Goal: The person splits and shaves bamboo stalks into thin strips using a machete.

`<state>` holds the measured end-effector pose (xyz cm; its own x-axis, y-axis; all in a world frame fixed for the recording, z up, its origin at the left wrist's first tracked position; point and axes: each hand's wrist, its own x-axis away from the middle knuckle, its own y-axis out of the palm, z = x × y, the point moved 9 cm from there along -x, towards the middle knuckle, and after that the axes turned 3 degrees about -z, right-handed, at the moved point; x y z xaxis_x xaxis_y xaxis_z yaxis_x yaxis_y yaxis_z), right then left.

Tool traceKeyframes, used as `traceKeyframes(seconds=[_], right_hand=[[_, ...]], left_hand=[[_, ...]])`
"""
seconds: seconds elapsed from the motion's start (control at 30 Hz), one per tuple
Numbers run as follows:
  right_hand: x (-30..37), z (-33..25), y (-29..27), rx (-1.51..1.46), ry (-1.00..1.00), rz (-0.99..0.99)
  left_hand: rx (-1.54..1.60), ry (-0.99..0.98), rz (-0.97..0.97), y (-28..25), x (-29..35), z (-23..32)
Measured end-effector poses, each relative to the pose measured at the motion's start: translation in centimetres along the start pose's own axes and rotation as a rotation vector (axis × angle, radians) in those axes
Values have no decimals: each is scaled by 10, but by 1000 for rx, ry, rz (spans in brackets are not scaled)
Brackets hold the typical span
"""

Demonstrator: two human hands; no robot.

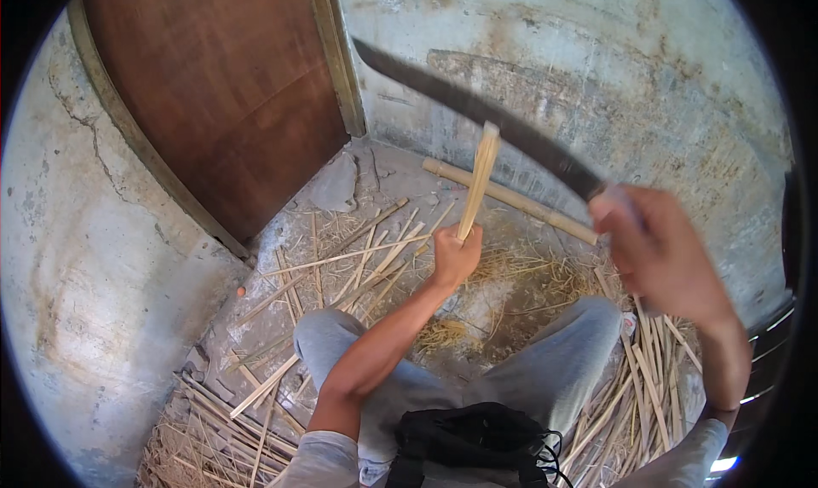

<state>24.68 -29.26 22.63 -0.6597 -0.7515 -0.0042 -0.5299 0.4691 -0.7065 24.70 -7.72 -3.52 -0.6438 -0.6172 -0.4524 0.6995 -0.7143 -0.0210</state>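
Note:
My left hand is closed around the lower end of a pale bamboo strip, which stands nearly upright and leans a little to the right. Raised on the right, my right hand grips the handle of a machete. The long dark blade slants up to the left and passes just above or behind the strip's top end; whether they touch I cannot tell. The right hand is blurred by motion. Below the left hand lie straw-like shavings on the floor.
Split bamboo strips are scattered on the floor at left, with a heap of strips at right. A bamboo pole lies near the stained wall. A brown door stands at far left. My bent knees flank the work area.

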Motion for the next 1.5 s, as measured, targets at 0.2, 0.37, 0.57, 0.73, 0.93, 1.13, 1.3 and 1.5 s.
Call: traceKeyframes(seconds=[0.2, 0.37, 0.57, 0.73, 0.93, 1.13, 1.3, 1.5], right_hand=[[0, 4, 19, 202, -158, 81], [-14, 30, 35, 155, -157, -7], [15, -20, -13, 39, -59, 32], [-1, 4, 29, 190, -179, 46], [-22, 25, 49, 98, -216, -60], [-22, 38, 92, -486, 186, -569], [-46, 52, 60, -37, 241, -327], [-54, 52, 49, -3, 225, -231]], left_hand=[[48, -17, 202, 4, 5, -26], [3, 52, -6, 5, 8, -40], [96, -50, 40, -5, 0, 20], [40, 64, 36, -10, 15, -9], [80, -124, 79, -18, 16, -40], [30, -179, 21, -13, 8, -42], [20, -153, -34, -4, -2, -38], [-33, -103, -71, 4, -8, -33]])
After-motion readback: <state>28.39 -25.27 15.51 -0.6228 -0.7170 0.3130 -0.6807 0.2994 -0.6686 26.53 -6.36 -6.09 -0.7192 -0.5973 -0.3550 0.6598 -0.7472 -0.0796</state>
